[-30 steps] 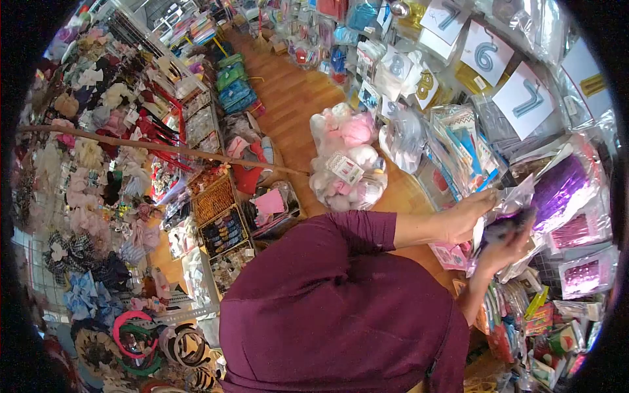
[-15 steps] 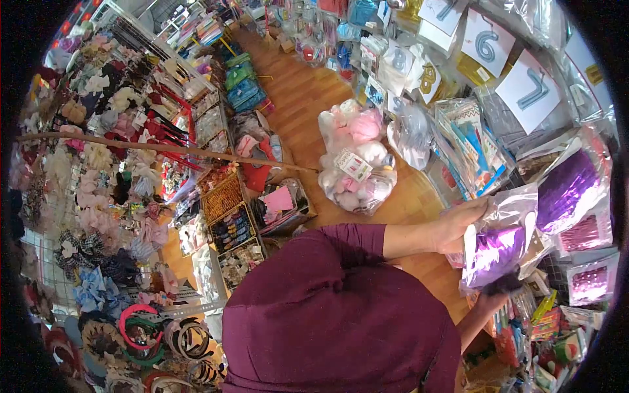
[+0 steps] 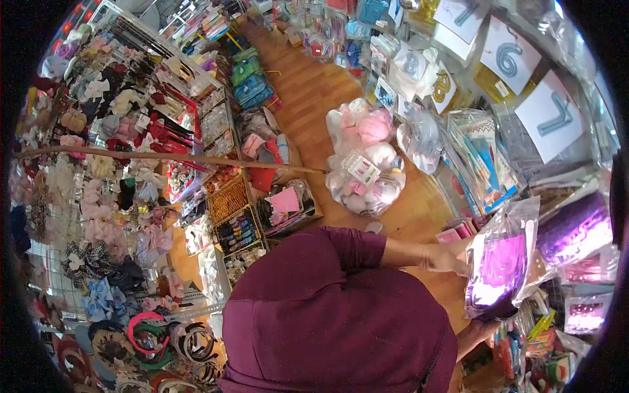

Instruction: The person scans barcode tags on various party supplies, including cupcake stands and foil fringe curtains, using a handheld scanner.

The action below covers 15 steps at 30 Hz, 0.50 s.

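Observation:
A clear plastic packet of shiny purple foil (image 3: 501,265) is held up at the right, in front of the hanging stock. My left hand (image 3: 449,257) grips its left edge, with fingers partly hidden against the plastic. From below, my right hand (image 3: 481,333) holds the bottom of the packet, and its fingertips are mostly covered by it. Just behind and to the right hangs a similar purple foil packet (image 3: 576,226). Pink foil packets (image 3: 585,314) hang lower on the same rack.
Number cards (image 3: 508,56) hang at upper right. A clear bag of pink and white balls (image 3: 367,167) is beside the wooden floor aisle (image 3: 304,98). Hair accessories (image 3: 98,216) fill the left rack, with a long wooden stick (image 3: 164,157) across it. Headbands (image 3: 147,334) hang lower left.
The held packet has tilted and shifted slightly downward, its foil now catching more light. My left hand has slid down along its left edge; my right hand is slightly lower.

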{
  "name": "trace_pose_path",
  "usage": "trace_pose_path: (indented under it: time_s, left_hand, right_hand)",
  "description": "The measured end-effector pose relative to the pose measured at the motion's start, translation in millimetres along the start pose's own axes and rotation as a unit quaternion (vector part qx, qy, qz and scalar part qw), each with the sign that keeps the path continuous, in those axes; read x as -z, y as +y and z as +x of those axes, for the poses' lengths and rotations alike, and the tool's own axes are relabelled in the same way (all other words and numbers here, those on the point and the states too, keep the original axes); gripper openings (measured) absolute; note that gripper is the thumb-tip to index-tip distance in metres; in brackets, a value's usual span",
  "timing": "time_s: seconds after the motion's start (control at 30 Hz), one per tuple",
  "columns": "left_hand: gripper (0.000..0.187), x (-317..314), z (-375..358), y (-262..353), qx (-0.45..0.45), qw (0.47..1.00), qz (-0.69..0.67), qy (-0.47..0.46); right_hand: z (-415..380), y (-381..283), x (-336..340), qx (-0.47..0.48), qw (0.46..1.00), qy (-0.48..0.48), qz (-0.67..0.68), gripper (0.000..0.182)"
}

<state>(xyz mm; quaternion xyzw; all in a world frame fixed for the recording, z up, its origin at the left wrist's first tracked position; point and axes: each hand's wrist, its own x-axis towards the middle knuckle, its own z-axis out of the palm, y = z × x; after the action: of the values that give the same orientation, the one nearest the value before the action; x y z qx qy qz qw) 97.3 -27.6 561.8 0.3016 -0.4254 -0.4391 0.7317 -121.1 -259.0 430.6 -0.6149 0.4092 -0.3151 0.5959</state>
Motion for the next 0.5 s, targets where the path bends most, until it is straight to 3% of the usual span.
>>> trace_pose_path:
  time_s: [0.03, 0.07, 0.13, 0.17, 0.23, 0.27, 0.3, 0.33, 0.37, 0.43, 0.47, 0.5]
  left_hand:
    - [0.067, 3, -5, -3, 0.026, 0.989, -0.138, -0.042]
    - [0.067, 8, -12, -7, 0.027, 0.989, -0.139, -0.04]
    - [0.046, 21, -24, -13, 0.152, 0.987, -0.054, 0.018]
    - [0.046, 26, -22, -6, 0.151, 0.987, -0.054, 0.021]
    - [0.032, 34, -18, 6, 0.367, 0.916, -0.082, 0.139]
    - [0.035, 37, -16, -13, 0.145, 0.974, 0.012, 0.174]
    - [0.035, 42, -16, -4, 0.145, 0.973, 0.011, 0.179]
    - [0.036, 47, -18, 6, 0.209, 0.96, 0.024, 0.183]
    - [0.036, 51, -17, 17, 0.272, 0.943, 0.036, 0.186]
    - [0.035, 60, -20, 16, 0.251, 0.945, 0.019, 0.21]
    - [0.037, 71, -26, 3, 0.226, 0.948, 0.096, 0.201]
    - [0.038, 81, -35, -12, 0.2, 0.945, 0.173, 0.19]
  right_hand:
    - [-15, 5, -5, 0.0, 1.0, 0.0, -0.024, 0.041]
    - [-5, 5, -13, 0.001, 0.999, 0.001, -0.048, 0.041]
    - [-33, -5, -35, 0.003, 0.995, 0.002, -0.096, 0.042]
    - [-22, -9, -53, 0.005, 0.993, 0.002, -0.12, 0.042]
    - [-31, -12, -65, 0.009, 0.986, 0.0, -0.168, 0.042]
    - [-40, -7, -55, 0.011, 0.981, -0.001, -0.193, 0.042]
    - [-38, -16, -67, 0.012, 0.976, -0.004, -0.217, 0.042]
    - [-42, -31, -72, 0.166, 0.853, 0.012, -0.494, 0.04]
    - [-45, -45, -82, 0.165, 0.853, 0.008, -0.495, 0.04]
    - [-46, -59, -99, 0.244, 0.821, 0.046, -0.515, 0.037]
    - [-44, -52, -98, 0.104, 0.888, 0.083, -0.441, 0.039]
    - [-45, -70, -124, -0.022, 0.973, 0.186, -0.134, 0.039]
